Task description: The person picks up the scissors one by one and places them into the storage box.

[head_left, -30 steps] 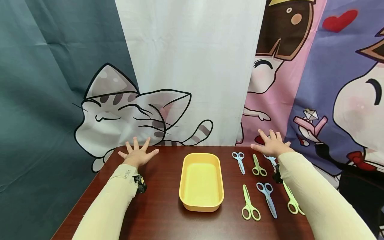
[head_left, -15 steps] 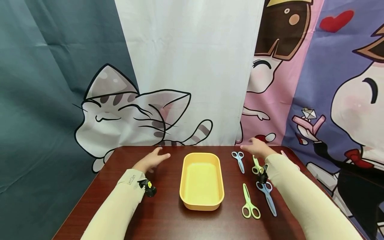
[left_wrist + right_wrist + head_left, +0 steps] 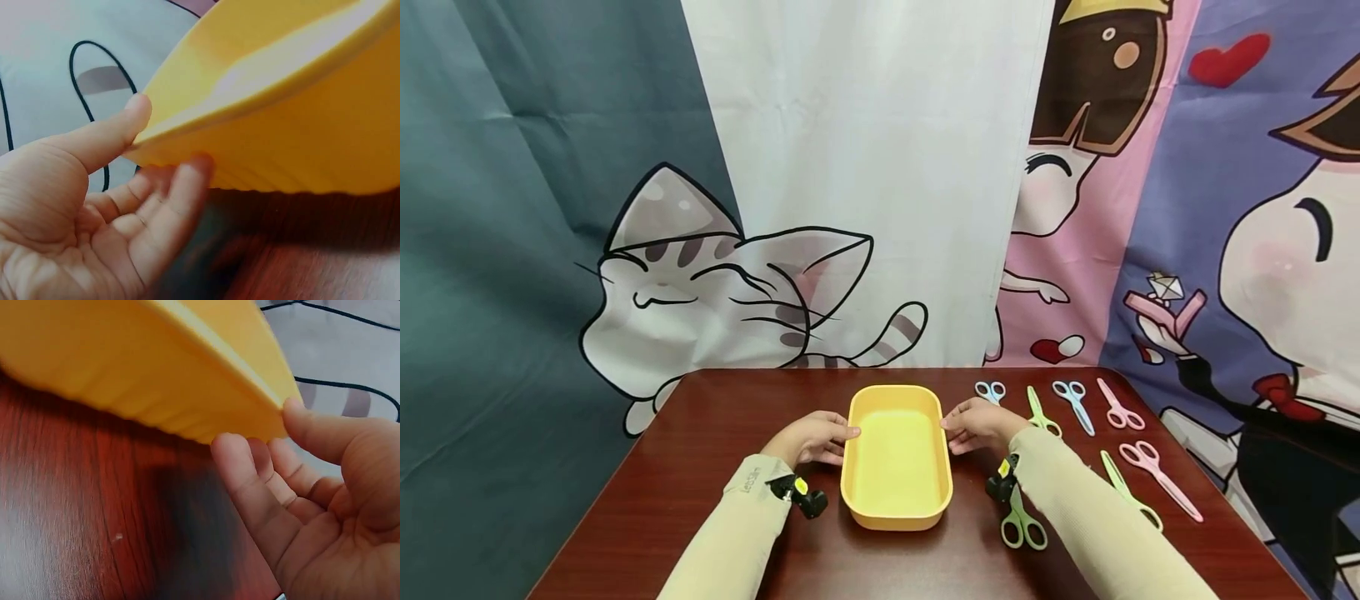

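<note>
A yellow rectangular plastic tray [image 3: 897, 521] with rounded corners stands in the middle of the head view, with nothing inside it. My left hand [image 3: 812, 437] grips its left side, and my right hand [image 3: 976, 423] grips the opposite side. The left wrist view shows the left thumb [image 3: 139, 115] at the rim and the fingers under the outer wall. On the right, too, the thumb [image 3: 294, 415] presses the rim, with curled fingers below it. Whether the tray is off the table cannot be told.
Several scissors lie on the dark red wooden table [image 3: 722, 517] to the right: blue scissors [image 3: 1078, 410], pink scissors [image 3: 1163, 482], and green scissors [image 3: 1021, 527] partly behind the right wrist camera. My right forearm covers part of that area. A cartoon-printed curtain [image 3: 850, 167] hangs behind the table.
Both hands, spread wide at the table's far edge a second ago, have come inward and down to the tray and taken hold of its sides. The pink scissors at right are now uncovered.
</note>
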`<state>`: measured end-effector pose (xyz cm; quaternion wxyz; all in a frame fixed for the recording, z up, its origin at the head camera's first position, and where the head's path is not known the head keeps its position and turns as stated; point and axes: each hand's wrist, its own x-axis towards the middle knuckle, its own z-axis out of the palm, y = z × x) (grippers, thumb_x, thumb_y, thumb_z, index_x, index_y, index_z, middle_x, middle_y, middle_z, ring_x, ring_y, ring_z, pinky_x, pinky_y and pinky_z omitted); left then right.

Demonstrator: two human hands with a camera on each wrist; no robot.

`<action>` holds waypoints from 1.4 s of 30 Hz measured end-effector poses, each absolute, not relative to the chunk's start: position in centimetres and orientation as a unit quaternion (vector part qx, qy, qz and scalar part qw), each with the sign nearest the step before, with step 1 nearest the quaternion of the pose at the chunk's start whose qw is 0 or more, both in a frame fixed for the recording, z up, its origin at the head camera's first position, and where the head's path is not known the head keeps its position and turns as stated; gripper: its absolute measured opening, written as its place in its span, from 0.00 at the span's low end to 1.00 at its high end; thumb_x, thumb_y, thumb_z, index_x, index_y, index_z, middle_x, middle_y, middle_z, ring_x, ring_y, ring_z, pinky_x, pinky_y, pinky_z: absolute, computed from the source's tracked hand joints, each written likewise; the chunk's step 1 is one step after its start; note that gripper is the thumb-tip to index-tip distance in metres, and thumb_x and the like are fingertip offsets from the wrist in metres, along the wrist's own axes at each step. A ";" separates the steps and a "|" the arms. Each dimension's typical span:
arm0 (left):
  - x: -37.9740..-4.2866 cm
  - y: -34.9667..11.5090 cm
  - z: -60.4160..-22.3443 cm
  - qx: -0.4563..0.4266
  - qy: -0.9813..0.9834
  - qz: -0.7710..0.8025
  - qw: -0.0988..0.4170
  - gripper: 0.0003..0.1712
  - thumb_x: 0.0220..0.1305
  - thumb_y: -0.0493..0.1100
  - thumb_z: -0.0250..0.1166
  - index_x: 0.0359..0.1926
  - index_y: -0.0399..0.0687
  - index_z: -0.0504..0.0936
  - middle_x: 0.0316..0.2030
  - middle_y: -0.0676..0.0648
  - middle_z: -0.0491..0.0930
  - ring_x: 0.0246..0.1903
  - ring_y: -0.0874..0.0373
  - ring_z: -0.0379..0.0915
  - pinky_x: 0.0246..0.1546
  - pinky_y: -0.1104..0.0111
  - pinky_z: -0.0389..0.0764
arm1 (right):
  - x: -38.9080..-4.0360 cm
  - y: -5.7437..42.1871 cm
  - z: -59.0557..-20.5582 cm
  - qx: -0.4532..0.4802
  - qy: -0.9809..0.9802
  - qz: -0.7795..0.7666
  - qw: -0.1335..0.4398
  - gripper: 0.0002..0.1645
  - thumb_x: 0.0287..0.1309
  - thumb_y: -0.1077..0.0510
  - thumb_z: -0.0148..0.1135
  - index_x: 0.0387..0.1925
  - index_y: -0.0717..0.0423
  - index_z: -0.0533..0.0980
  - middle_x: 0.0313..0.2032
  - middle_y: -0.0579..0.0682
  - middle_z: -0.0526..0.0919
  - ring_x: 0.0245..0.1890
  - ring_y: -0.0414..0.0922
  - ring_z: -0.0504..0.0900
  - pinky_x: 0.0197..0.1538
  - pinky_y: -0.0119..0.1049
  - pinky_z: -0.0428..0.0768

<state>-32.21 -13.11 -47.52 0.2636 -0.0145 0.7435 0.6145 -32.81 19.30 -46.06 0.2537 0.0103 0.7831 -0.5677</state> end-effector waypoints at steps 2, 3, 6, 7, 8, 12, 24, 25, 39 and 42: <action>-32.3 -12.8 -47.6 -0.019 0.736 0.624 0.262 0.13 0.69 0.40 0.68 0.47 0.36 0.77 0.35 0.41 0.81 0.32 0.54 0.81 0.36 0.61 0.88 | -32.8 19.2 -46.1 0.017 0.777 -0.578 0.247 0.09 0.69 0.62 0.61 0.42 0.67 0.77 0.30 0.56 0.80 0.25 0.45 0.82 0.35 0.38 0.87; -32.4 -12.6 -47.7 -0.022 0.734 0.627 0.261 0.12 0.69 0.40 0.67 0.46 0.37 0.77 0.34 0.42 0.81 0.31 0.55 0.80 0.35 0.62 0.88 | -32.8 19.1 -46.0 0.020 0.777 -0.580 0.244 0.08 0.69 0.63 0.61 0.42 0.67 0.78 0.30 0.57 0.81 0.25 0.45 0.82 0.34 0.38 0.87; -32.5 -12.5 -47.8 -0.028 0.731 0.630 0.261 0.11 0.69 0.40 0.67 0.45 0.38 0.78 0.32 0.43 0.81 0.29 0.56 0.79 0.33 0.64 0.87 | -32.8 18.8 -45.8 0.020 0.781 -0.577 0.239 0.08 0.69 0.65 0.59 0.43 0.68 0.78 0.32 0.59 0.82 0.25 0.45 0.82 0.34 0.38 0.87; -32.5 -12.6 -47.9 -0.031 0.730 0.631 0.261 0.10 0.69 0.40 0.67 0.45 0.38 0.79 0.32 0.43 0.81 0.29 0.56 0.79 0.32 0.65 0.87 | -32.8 18.7 -45.9 0.019 0.782 -0.575 0.238 0.08 0.70 0.65 0.58 0.44 0.69 0.77 0.33 0.59 0.82 0.25 0.45 0.82 0.34 0.38 0.87; -32.5 -12.7 -47.9 -0.034 0.729 0.632 0.260 0.11 0.69 0.40 0.67 0.45 0.37 0.78 0.32 0.42 0.81 0.29 0.56 0.79 0.32 0.65 0.87 | -32.9 18.5 -45.9 0.019 0.782 -0.576 0.237 0.08 0.69 0.65 0.58 0.44 0.69 0.77 0.33 0.59 0.83 0.25 0.45 0.82 0.34 0.38 0.87; -32.3 -13.3 -48.1 -0.043 0.729 0.635 0.253 0.11 0.70 0.40 0.66 0.46 0.37 0.78 0.31 0.43 0.80 0.28 0.56 0.79 0.32 0.65 0.87 | -32.9 17.7 -46.4 0.020 0.776 -0.584 0.237 0.07 0.70 0.66 0.57 0.43 0.69 0.77 0.33 0.59 0.82 0.25 0.46 0.82 0.34 0.38 0.87; -32.4 -13.9 -50.7 -0.013 0.653 0.723 0.226 0.08 0.71 0.40 0.65 0.44 0.39 0.77 0.29 0.48 0.83 0.26 0.61 0.81 0.26 0.72 0.84 | -33.2 18.4 -47.3 0.022 0.754 -0.614 0.233 0.10 0.68 0.61 0.62 0.43 0.67 0.77 0.31 0.57 0.80 0.26 0.46 0.82 0.34 0.39 0.87; -32.3 -13.9 -50.8 -0.011 0.646 0.729 0.223 0.08 0.71 0.40 0.64 0.44 0.39 0.77 0.29 0.47 0.83 0.27 0.61 0.81 0.25 0.72 0.84 | -33.3 18.6 -47.4 0.017 0.755 -0.613 0.232 0.11 0.68 0.60 0.63 0.43 0.67 0.76 0.32 0.57 0.79 0.26 0.46 0.82 0.34 0.39 0.87; -31.5 -13.9 -51.9 0.013 0.590 0.775 0.225 0.10 0.75 0.40 0.60 0.49 0.37 0.74 0.34 0.47 0.83 0.31 0.60 0.82 0.30 0.69 0.85 | -35.9 25.8 -47.6 0.026 0.968 -0.247 -0.045 0.17 0.55 0.57 0.65 0.17 0.57 0.70 0.17 0.47 0.69 0.24 0.50 0.73 0.31 0.43 0.75; -31.6 -14.2 -52.0 0.025 0.574 0.787 0.224 0.07 0.76 0.39 0.58 0.47 0.38 0.74 0.33 0.48 0.83 0.30 0.62 0.81 0.29 0.70 0.84 | -36.3 25.9 -48.4 0.005 0.977 -0.209 -0.033 0.18 0.54 0.56 0.68 0.16 0.60 0.74 0.17 0.50 0.75 0.25 0.52 0.76 0.41 0.51 0.79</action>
